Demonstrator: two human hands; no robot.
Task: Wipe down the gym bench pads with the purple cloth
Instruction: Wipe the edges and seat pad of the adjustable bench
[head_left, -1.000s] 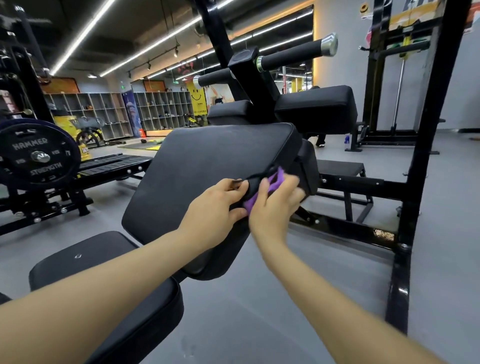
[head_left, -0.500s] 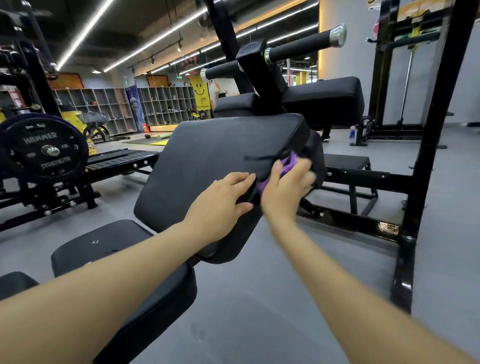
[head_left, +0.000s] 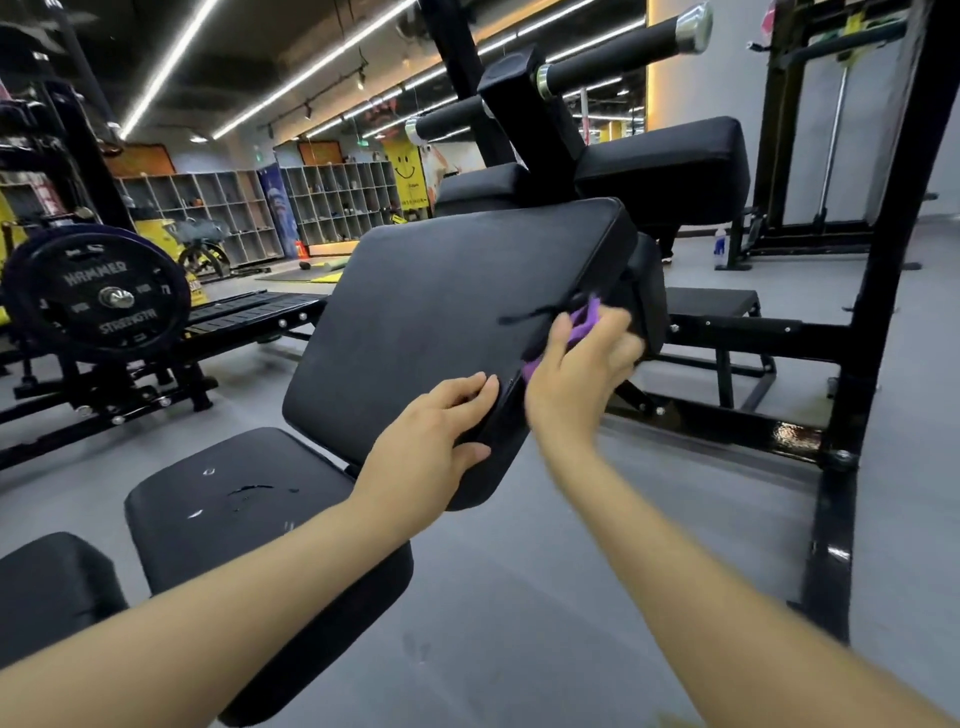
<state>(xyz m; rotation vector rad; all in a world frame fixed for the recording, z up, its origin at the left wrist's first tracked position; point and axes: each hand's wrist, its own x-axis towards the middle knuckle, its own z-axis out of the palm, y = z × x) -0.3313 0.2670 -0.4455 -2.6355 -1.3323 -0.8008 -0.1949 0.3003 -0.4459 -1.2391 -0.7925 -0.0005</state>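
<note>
A black inclined back pad (head_left: 436, 322) fills the middle of the view, with a black seat pad (head_left: 234, 519) below it that carries a few wet streaks. My right hand (head_left: 582, 374) holds the purple cloth (head_left: 582, 327) against the pad's right side edge; most of the cloth is hidden under the fingers. My left hand (head_left: 441, 431) grips the same edge lower down, fingers on the pad's face and thumb round the side. A thin dark string lies across the pad near the cloth.
Two more black pads (head_left: 670, 166) and padded roller handles (head_left: 618, 52) sit above the back pad. A black rack upright (head_left: 872, 312) stands at the right. A weight plate (head_left: 109, 299) on a machine is at the left. Grey floor (head_left: 571, 571) surrounds the bench.
My right hand with the cloth has slid up along the pad's right edge. My left hand has stayed on the edge below it. The view has shifted, bringing the seat pad into sight.
</note>
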